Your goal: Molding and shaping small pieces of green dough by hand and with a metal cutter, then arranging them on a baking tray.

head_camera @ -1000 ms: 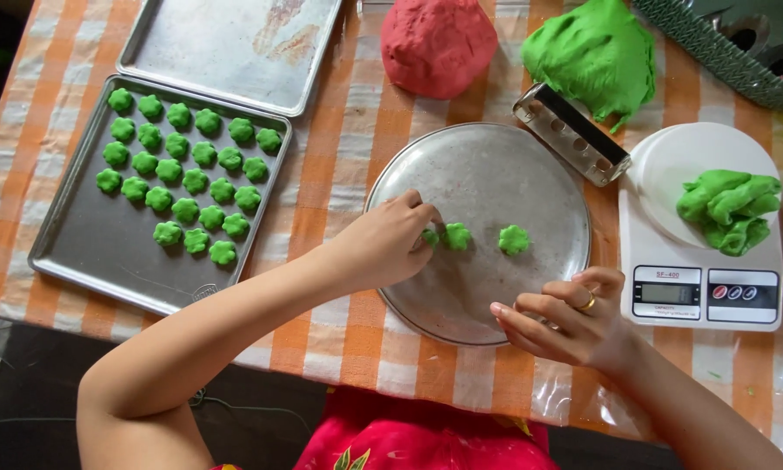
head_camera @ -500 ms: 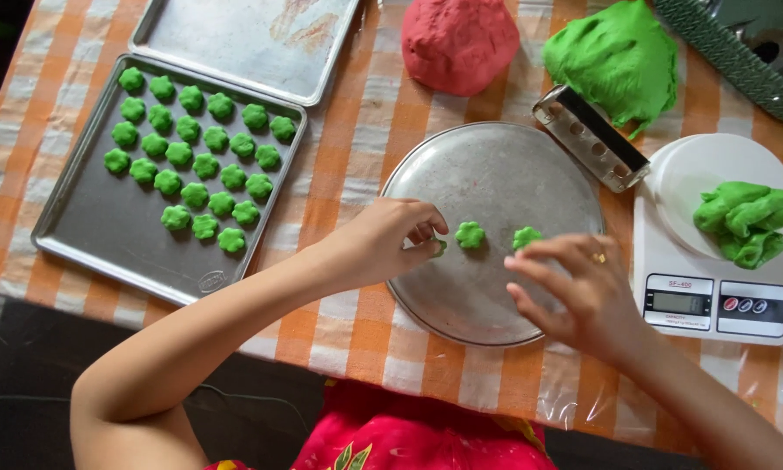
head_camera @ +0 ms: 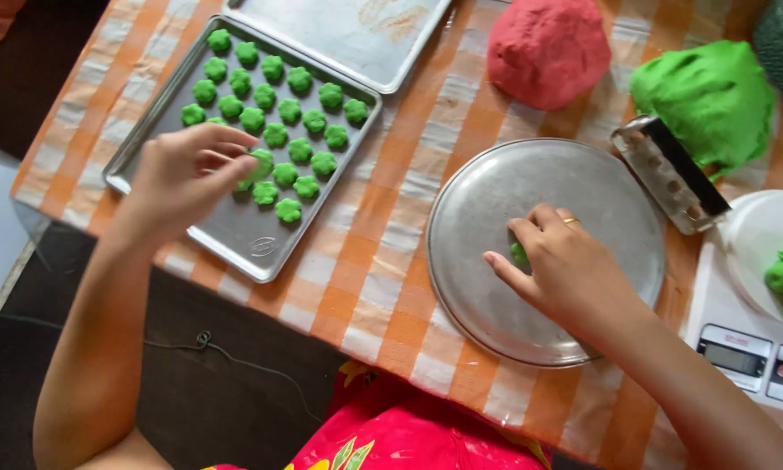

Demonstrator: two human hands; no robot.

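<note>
On the round metal plate [head_camera: 496, 305], nearest the person, the right hand [head_camera: 565, 270] closes its fingers on a green dough piece [head_camera: 519, 254]. Farther off, the left hand [head_camera: 183, 178] pinches another shaped green piece [head_camera: 259, 164] over the baking tray [head_camera: 235, 231], beside the rows of green pieces [head_camera: 278, 104].

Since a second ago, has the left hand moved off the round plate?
Yes. The left hand has left the round metal plate and now sits over the baking tray to its left, holding a green dough piece beside the rows there.
</note>
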